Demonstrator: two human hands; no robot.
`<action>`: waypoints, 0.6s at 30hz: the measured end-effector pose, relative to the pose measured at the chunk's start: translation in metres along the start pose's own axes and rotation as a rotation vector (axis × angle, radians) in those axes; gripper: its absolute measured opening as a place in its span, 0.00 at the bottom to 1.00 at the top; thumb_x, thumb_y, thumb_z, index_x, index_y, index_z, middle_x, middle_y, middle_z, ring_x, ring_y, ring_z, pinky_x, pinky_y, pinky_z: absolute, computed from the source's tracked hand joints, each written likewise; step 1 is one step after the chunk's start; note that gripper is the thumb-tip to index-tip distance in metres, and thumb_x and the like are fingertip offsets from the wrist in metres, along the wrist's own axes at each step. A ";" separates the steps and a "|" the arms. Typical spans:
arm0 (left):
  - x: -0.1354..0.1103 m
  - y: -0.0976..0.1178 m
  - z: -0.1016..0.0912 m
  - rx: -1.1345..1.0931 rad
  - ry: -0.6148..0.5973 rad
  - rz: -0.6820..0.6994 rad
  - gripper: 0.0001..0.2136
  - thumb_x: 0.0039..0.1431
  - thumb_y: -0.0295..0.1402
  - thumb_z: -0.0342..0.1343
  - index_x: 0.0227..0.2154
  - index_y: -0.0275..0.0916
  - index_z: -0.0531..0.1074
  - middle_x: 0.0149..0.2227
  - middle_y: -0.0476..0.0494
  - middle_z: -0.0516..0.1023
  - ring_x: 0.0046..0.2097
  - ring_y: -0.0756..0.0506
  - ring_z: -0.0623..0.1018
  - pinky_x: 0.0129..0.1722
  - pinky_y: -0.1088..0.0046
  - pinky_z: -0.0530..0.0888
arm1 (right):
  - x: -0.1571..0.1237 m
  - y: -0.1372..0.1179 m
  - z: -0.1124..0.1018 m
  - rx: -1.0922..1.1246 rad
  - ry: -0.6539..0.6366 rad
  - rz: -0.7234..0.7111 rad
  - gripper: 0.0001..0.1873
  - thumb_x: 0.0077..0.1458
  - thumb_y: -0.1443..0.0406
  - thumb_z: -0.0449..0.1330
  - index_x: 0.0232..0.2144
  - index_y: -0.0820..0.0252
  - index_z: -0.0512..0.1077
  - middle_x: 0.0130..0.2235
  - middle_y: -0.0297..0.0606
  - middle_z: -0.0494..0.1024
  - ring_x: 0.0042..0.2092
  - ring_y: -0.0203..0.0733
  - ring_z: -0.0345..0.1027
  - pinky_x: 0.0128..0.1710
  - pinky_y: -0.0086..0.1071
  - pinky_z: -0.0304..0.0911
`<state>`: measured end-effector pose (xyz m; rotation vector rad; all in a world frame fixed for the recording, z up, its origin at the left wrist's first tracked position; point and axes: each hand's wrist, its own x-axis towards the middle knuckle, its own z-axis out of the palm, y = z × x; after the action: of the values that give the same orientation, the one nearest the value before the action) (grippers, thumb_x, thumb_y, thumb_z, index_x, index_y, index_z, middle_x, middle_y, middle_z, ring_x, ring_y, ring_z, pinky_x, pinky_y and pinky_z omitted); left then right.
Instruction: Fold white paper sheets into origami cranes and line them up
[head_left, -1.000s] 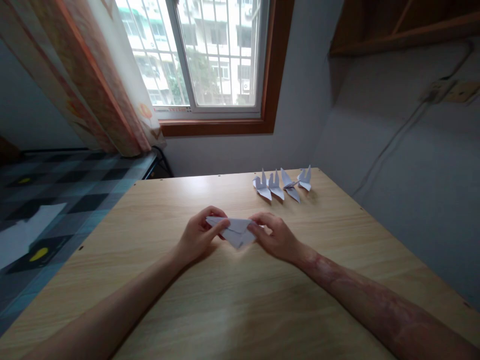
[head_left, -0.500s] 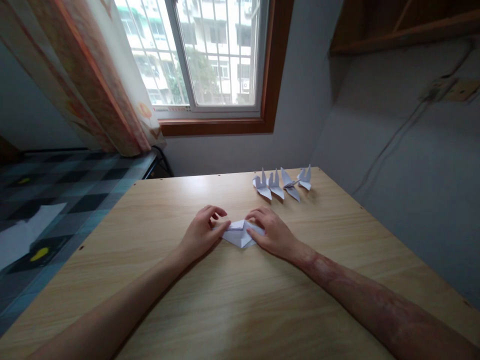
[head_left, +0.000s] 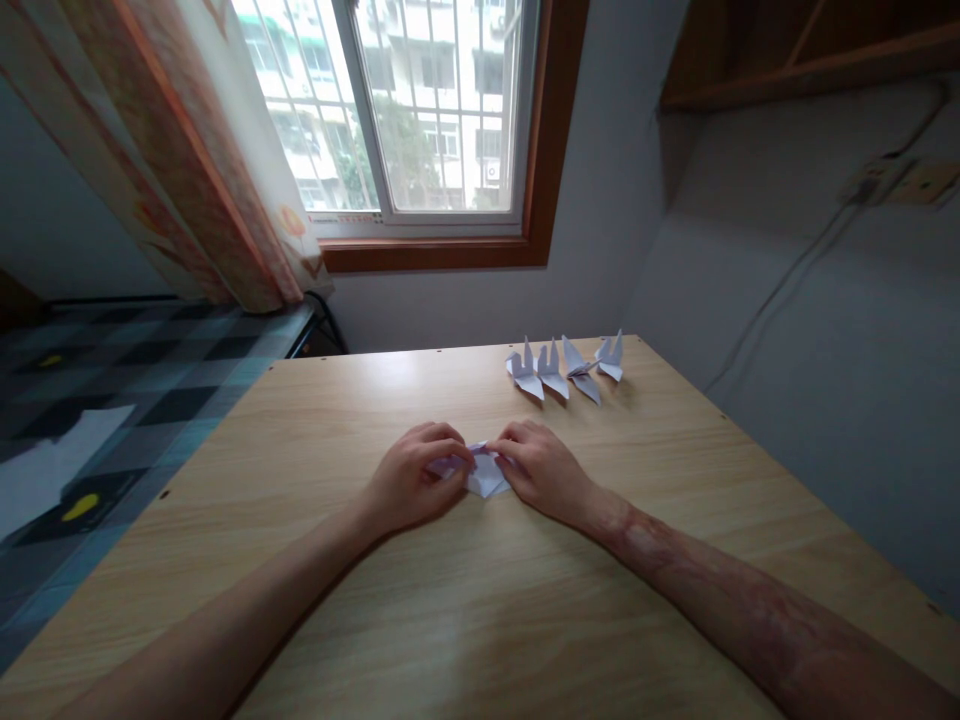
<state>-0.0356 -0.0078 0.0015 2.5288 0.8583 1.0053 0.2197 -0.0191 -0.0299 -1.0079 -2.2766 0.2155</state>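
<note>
A small sheet of folded white paper (head_left: 487,478) lies on the wooden table (head_left: 420,610) between my two hands. My left hand (head_left: 420,470) is closed on its left part, thumb and index finger meeting at a raised flap. With bent fingers, my right hand (head_left: 541,465) grips the right part, fingertips near the top fold. Both hands hide the paper's outer ends. Several white folded paper cranes (head_left: 553,372) stand in a row farther back on the table, beyond my right hand.
Left of the table is a bed with a checked cover (head_left: 150,400), and white paper sheets (head_left: 60,460) lie on it. A barred window (head_left: 442,110) and a curtain (head_left: 202,150) are behind. On the right wall are a socket (head_left: 874,185) and a shelf (head_left: 817,75).
My left hand has shifted slightly right, its thumb and index finger now pinching the paper near the middle. The top flap has lifted. My right fingers have curled in closer; the cranes have not moved.
</note>
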 end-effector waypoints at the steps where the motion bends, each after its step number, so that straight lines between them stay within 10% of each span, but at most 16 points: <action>1: 0.000 -0.001 0.000 0.012 0.002 -0.018 0.07 0.69 0.30 0.61 0.35 0.43 0.84 0.38 0.44 0.84 0.40 0.44 0.80 0.45 0.67 0.75 | 0.000 0.000 0.000 -0.006 -0.010 -0.004 0.14 0.72 0.71 0.61 0.55 0.55 0.80 0.47 0.43 0.81 0.50 0.50 0.72 0.53 0.44 0.66; 10: -0.003 -0.021 -0.020 -0.089 -0.200 -0.116 0.16 0.65 0.38 0.66 0.53 0.42 0.82 0.53 0.37 0.82 0.36 0.47 0.78 0.37 0.69 0.77 | -0.001 -0.001 0.001 -0.001 -0.024 -0.034 0.23 0.72 0.73 0.59 0.65 0.52 0.76 0.60 0.45 0.81 0.61 0.54 0.70 0.64 0.51 0.67; 18: -0.001 -0.033 -0.033 -0.098 -0.305 -0.026 0.27 0.63 0.43 0.72 0.63 0.45 0.77 0.63 0.34 0.78 0.64 0.33 0.77 0.66 0.53 0.74 | 0.000 0.004 0.005 0.033 -0.064 -0.022 0.24 0.71 0.75 0.58 0.63 0.55 0.77 0.63 0.44 0.81 0.63 0.51 0.72 0.67 0.49 0.66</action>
<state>-0.0728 0.0188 0.0093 2.4924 0.7314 0.6133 0.2195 -0.0162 -0.0351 -0.9718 -2.3329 0.2795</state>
